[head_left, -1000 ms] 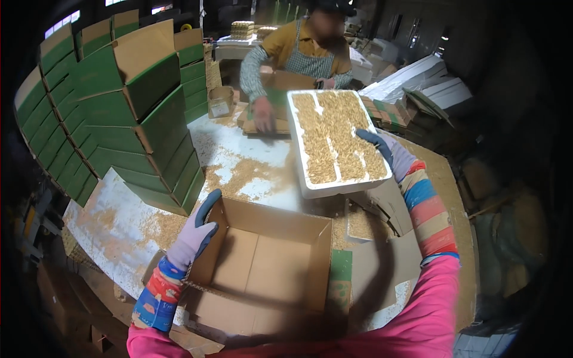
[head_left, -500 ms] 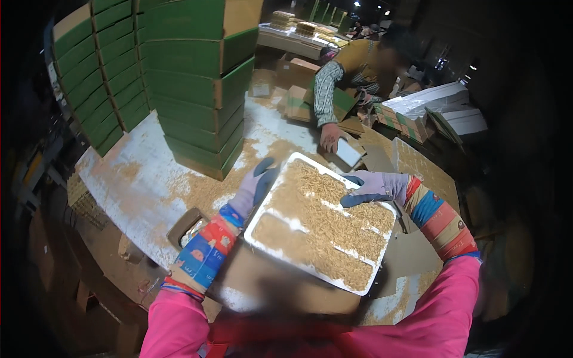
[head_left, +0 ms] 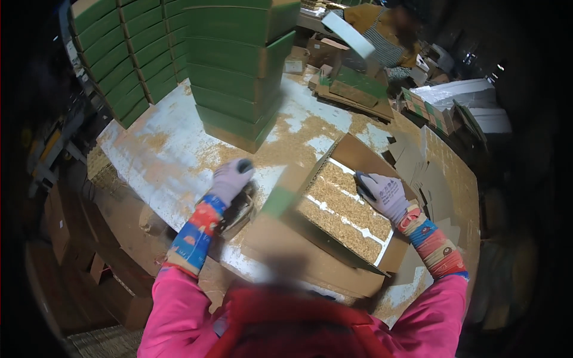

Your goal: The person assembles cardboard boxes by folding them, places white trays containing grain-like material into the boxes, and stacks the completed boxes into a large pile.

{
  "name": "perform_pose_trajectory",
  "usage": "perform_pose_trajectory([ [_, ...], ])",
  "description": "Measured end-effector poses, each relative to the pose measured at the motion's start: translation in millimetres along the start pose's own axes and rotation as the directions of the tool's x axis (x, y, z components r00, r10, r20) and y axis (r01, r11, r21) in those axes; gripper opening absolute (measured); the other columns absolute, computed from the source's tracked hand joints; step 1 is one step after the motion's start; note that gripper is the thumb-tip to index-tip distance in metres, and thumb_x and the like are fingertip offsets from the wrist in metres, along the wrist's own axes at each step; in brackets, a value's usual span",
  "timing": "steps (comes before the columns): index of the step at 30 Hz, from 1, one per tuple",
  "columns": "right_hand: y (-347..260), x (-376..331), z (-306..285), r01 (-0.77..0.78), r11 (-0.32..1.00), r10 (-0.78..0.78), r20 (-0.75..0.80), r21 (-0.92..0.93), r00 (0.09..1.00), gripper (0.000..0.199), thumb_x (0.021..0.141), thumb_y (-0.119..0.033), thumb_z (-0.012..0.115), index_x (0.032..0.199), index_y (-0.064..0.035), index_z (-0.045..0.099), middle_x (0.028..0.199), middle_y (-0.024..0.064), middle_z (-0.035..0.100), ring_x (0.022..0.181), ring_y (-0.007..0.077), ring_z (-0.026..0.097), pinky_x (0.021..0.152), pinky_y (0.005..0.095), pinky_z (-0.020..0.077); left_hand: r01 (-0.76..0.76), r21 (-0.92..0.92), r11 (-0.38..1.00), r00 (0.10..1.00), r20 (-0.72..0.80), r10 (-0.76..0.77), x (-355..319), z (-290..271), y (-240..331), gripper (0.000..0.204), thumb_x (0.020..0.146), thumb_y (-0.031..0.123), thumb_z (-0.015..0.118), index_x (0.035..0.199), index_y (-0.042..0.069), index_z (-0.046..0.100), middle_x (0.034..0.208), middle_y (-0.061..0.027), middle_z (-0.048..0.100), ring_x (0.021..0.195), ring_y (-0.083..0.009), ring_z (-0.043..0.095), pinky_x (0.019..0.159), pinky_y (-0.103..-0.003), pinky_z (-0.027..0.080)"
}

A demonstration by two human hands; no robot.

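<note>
At the counter's near edge my right hand lies flat, fingers together, on the tray of straw-coloured shavings inside the cardboard box; my left hand, loosely curled, holds nothing beside it. Green box stacks stand toward the counter's far edge.

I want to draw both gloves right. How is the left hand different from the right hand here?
The left hand rests low on the speckled table beside the cardboard box, while the right hand is raised over the box. The left hand lies palm down, showing its back; the right hand's fingers curl on the box's far flap. Dark fingertips show on both. Both wear pale grey gloves, striped colourful cuffs and pink sleeves.
</note>
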State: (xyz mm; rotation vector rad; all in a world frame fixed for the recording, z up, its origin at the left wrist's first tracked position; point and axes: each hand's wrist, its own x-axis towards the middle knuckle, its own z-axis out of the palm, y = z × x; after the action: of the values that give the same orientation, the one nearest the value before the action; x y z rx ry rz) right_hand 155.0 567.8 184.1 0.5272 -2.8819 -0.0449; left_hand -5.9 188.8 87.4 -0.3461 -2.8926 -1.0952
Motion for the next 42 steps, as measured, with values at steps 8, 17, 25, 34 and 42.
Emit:
perform_pose_trajectory([
  [8, -29, 29, -58, -0.162, 0.987, 0.154, 0.234, 0.016, 0.96, 0.026, 0.084, -0.031, 0.057, 0.092, -0.0084, 0.066, 0.094, 0.0137, 0.065, 0.09, 0.0317, 0.065, 0.078, 0.0422, 0.0508, -0.104, 0.236, 0.966, 0.985, 0.157, 0.068, -15, 21, -85, 0.044, 0.071, 0.034, 0.077, 0.105, 0.011, 0.062, 0.102, -0.0162, 0.069, 0.098, -0.0345, 0.065, 0.086, -0.044, 0.051],
  [17, -41, -2, -22, -0.166, 0.964, -0.066, 0.786, 0.21, 0.614, 0.04, 0.072, -0.035, 0.069, 0.099, -0.0056, 0.07, 0.094, 0.017, 0.069, 0.094, 0.0343, 0.066, 0.078, 0.0494, 0.0523, -0.081, 0.499, 0.863, 0.892, 0.423, -0.161, -29, 46, -126, 0.052, 0.077, 0.046, 0.072, 0.117, 0.015, 0.064, 0.11, -0.019, 0.066, 0.106, -0.0353, 0.062, 0.091, -0.044, 0.051],
  [25, 50, -125, -37, 0.057, 0.441, 0.621, -0.35, 0.896, 0.702, 0.041, 0.088, -0.018, 0.061, 0.127, -0.0051, 0.06, 0.116, 0.0148, 0.064, 0.106, 0.0265, 0.062, 0.094, 0.036, 0.0488, -0.092, 0.609, 0.788, 0.929, 0.337, -0.152, -24, 41, -117, 0.039, 0.089, 0.04, 0.062, 0.112, 0.009, 0.068, 0.112, -0.0178, 0.067, 0.109, -0.0351, 0.061, 0.095, -0.044, 0.047],
  [34, 26, -365, 105, -0.997, -0.063, 0.938, 0.343, 0.037, -0.047, 0.115, 0.06, -0.065, 0.076, 0.148, -0.0047, 0.034, 0.133, 0.0201, 0.056, 0.125, 0.0349, 0.053, 0.106, 0.0422, 0.0415, -0.062, 0.367, 0.928, 0.991, 0.133, 0.014, -52, -23, -67, 0.039, 0.097, 0.023, 0.057, 0.132, 0.006, 0.057, 0.132, -0.0177, 0.058, 0.127, -0.0361, 0.049, 0.108, -0.042, 0.039],
  [42, 58, -363, 104, -0.989, 0.04, 0.993, 0.104, 0.142, 0.055, 0.095, 0.068, -0.047, 0.08, 0.143, -0.004, 0.042, 0.127, 0.0219, 0.058, 0.114, 0.0336, 0.059, 0.096, 0.0431, 0.0471, -0.05, -0.847, 0.53, 0.888, 0.205, 0.411, -33, -58, 149, 0.057, 0.084, 0.009, 0.066, 0.138, -0.002, 0.05, 0.112, -0.0069, 0.065, 0.096, -0.0149, 0.062, 0.086, -0.03, 0.052],
])
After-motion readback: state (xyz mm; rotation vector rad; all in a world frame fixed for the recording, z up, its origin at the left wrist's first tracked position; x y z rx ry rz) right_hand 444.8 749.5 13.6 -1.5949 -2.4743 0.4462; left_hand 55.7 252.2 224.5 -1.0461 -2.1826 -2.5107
